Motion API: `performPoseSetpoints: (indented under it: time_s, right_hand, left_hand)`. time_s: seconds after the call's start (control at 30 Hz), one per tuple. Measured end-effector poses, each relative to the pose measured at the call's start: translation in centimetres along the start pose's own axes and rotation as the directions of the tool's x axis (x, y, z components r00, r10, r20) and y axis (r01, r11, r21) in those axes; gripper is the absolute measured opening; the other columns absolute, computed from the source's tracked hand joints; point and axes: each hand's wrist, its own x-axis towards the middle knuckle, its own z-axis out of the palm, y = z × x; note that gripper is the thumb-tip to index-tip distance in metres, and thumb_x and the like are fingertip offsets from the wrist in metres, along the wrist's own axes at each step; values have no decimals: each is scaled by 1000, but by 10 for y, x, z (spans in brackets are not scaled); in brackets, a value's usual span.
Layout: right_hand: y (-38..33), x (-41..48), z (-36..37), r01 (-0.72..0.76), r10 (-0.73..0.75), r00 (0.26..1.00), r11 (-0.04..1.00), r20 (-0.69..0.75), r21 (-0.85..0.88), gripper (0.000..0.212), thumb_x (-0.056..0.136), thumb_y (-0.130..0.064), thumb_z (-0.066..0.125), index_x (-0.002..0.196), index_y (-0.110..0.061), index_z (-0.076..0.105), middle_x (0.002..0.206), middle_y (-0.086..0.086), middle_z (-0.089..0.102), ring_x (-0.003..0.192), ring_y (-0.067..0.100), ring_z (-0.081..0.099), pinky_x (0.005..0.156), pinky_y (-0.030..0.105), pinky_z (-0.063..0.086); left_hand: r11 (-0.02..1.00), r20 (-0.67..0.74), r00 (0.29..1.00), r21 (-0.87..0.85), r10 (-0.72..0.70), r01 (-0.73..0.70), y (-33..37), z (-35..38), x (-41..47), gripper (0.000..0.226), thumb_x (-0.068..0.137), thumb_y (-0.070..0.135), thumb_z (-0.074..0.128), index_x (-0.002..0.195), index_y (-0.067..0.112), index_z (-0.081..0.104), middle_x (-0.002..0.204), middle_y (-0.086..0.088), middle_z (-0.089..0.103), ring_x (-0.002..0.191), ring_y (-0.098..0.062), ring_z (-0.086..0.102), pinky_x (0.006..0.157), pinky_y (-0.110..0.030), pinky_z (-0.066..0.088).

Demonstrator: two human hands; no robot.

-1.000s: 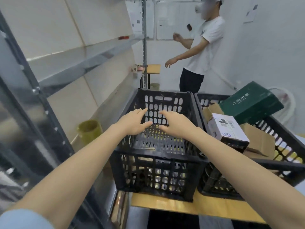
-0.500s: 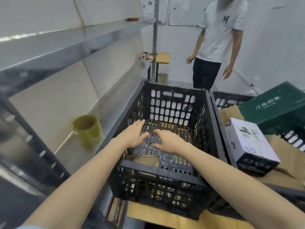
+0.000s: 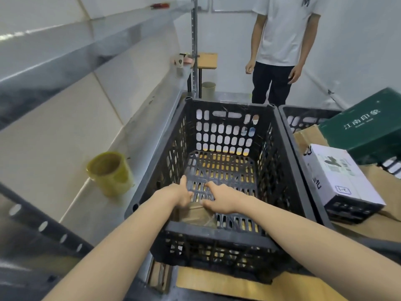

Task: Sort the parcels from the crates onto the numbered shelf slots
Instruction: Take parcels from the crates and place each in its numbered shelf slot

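Down inside the black crate (image 3: pixel 225 105), both my hands sit low by the near wall, over a flat brown parcel (image 3: pixel 195 216) lying on the grid floor. My left hand (image 3: pixel 181 195) and right hand (image 3: pixel 223 200) meet at its far edge with fingers curled. I cannot tell whether either has actually closed on it. Crate walls stand all round my wrists, so the only open way is upward. On the left a steel shelf (image 3: pixel 138 137) runs just beside the crate, with a yellow cup (image 3: pixel 109 173) standing on it. On the right a second crate (image 3: pixel 303 115) holds cardboard (image 3: pixel 310 137), a white box (image 3: pixel 342 181) whose print is too small to read, and a green box (image 3: pixel 368 131) marked 江南印象. A person (image 3: pixel 284 35) stands beyond the far rim.
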Motion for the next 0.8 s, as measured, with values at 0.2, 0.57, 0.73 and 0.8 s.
performPoseSetpoints:
  time_s: [0.2,0.57,0.73,0.8]
  right_hand:
    - [-3,-3,1,23,-27,998,997,56,73,60,103,-35,42,153,-11,17,120,15,62,76,11,58,77,30,45]
    - [4,7,-12,14,13,985,988,-172,156,74,91,-19,61,150,-15,17,87,3,55,71,17,55,52,24,40]
    - [7,9,-21,63,21,931,974,-364,217,78,91,-21,63,152,-20,15,134,10,48,110,23,55,82,30,50]
    - [9,10,-22,82,31,912,963,-409,257,82,89,-21,67,152,-22,15,139,8,46,118,24,53,94,37,51]
  left_hand:
    - [998,157,986,-35,-49,56,0,1,3,74,103,46,28,151,18,-20,162,-13,5,148,-33,12,120,-49,12]
    - [931,-63,998,-363,6,-28,12,-15,-5,65,105,40,28,155,11,-2,158,-18,22,143,-33,28,114,-39,23]
    - [856,-284,958,-504,-32,-120,14,-20,6,62,103,45,31,151,12,11,147,-20,39,127,-36,47,106,-43,39]
    - [823,-318,947,-549,-42,-148,15,-21,10,62,102,48,32,150,14,12,143,-20,43,123,-37,50,104,-45,42]
